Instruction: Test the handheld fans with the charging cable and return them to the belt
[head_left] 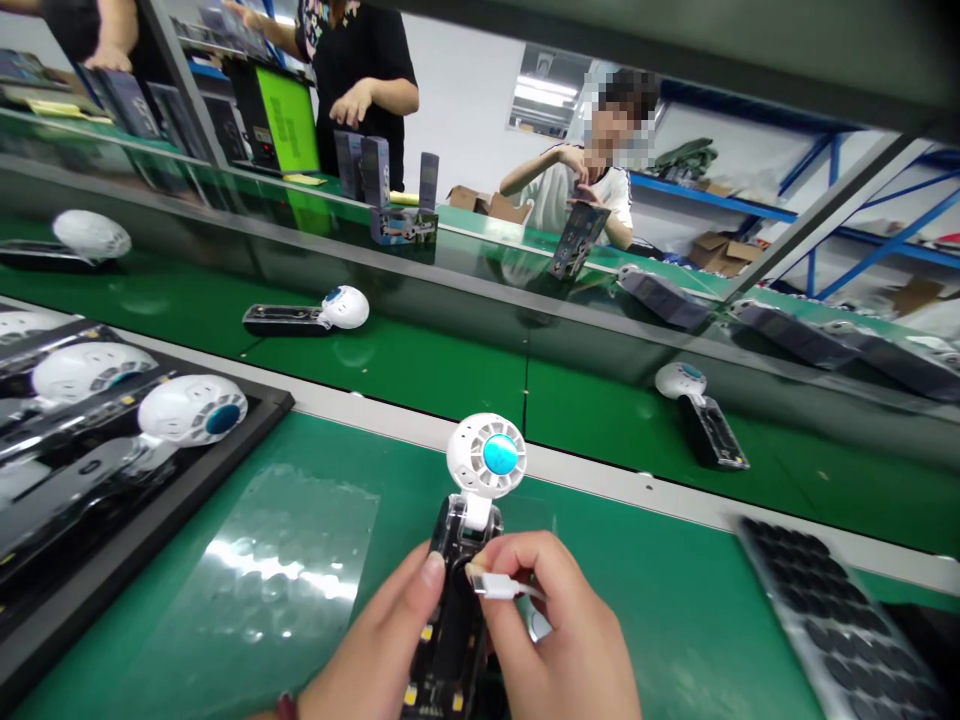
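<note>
A handheld fan (487,455) with a white round head, a blue centre and a dark, clear-cased body stands upright in front of me. My left hand (382,630) is closed around the left side of its body, thumb on the front face. Small yellow light chips show on the lower body. Between thumb and fingers, my right hand (562,620) pinches a white USB cable plug (496,586), its metal tip pointing left across the fan's body. Whether the tip touches the body I cannot tell. The cable runs back under my right fingers, partly hidden.
At left, a black tray (262,420) holds several similar fans. Others lie on the green conveyor belt (450,365) beyond a metal rail. A clear plastic sheet (300,540) lies on the bench; a sheet of black round pads (840,610) is at right. Co-workers handle boxes across the line.
</note>
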